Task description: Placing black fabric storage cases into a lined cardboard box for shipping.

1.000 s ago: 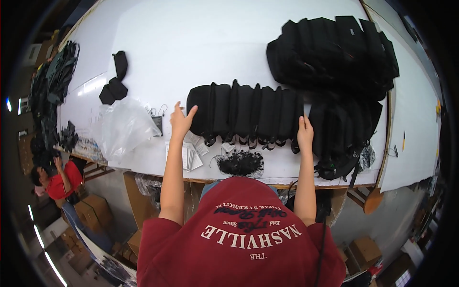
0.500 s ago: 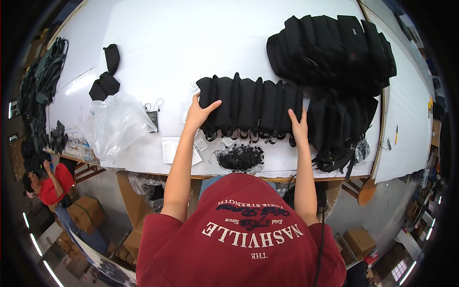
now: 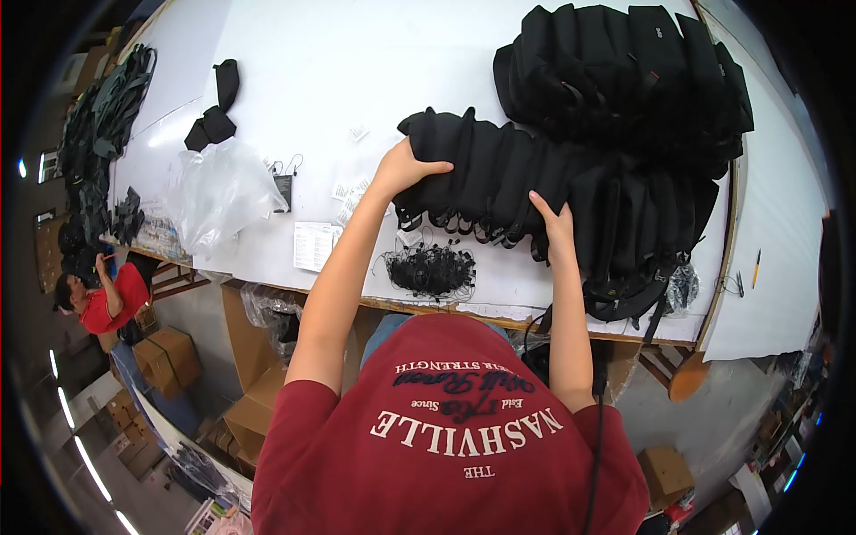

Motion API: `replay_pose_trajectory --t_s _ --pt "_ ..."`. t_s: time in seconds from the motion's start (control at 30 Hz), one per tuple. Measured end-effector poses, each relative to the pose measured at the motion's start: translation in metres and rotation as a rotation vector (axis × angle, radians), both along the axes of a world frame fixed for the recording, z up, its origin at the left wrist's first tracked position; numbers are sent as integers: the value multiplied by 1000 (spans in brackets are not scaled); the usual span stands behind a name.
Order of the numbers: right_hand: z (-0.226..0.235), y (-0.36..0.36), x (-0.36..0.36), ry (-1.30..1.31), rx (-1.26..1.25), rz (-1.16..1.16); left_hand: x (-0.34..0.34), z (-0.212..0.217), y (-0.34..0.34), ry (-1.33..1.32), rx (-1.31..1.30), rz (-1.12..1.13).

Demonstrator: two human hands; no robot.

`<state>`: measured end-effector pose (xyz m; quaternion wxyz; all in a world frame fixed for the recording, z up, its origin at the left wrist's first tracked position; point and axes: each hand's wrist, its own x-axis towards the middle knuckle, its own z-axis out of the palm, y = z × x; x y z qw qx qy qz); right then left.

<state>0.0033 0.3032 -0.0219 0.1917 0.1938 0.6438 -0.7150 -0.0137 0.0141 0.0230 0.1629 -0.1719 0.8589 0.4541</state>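
Both my hands press in on a row of several black fabric bags (image 3: 486, 169), standing packed side by side on the white table, with small loops along their near edge. My left hand (image 3: 406, 169) grips the row's left end, its thumb stretched over the front and its other fingers hidden behind the cloth. At the right end, my right hand (image 3: 557, 230) holds the row with the thumb raised against it. The row touches more black bags with straps (image 3: 624, 223) on the right. Near my body lies a tangled heap of thin black cords (image 3: 432, 272).
A large stack of black bags (image 3: 615, 67) fills the far right. To the left are a clear plastic bag (image 3: 223, 192), small black pieces (image 3: 212, 127), paper sheets (image 3: 314, 246) and dark straps (image 3: 94, 134). A co-worker in red (image 3: 116, 299) is at the far left.
The row of bags has shifted right and been squeezed narrower against the bags beside it. My left hand has moved right with it, closer to my right hand. The view has shifted slightly.
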Motion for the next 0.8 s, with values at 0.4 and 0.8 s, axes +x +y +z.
replay_pose_trajectory --t_s 0.4,0.8 --pt "13 -14 -3 105 247 84 -6 -14 3 -45 166 -30" --pt "87 -64 60 295 20 19 64 55 -58 178 448 77"
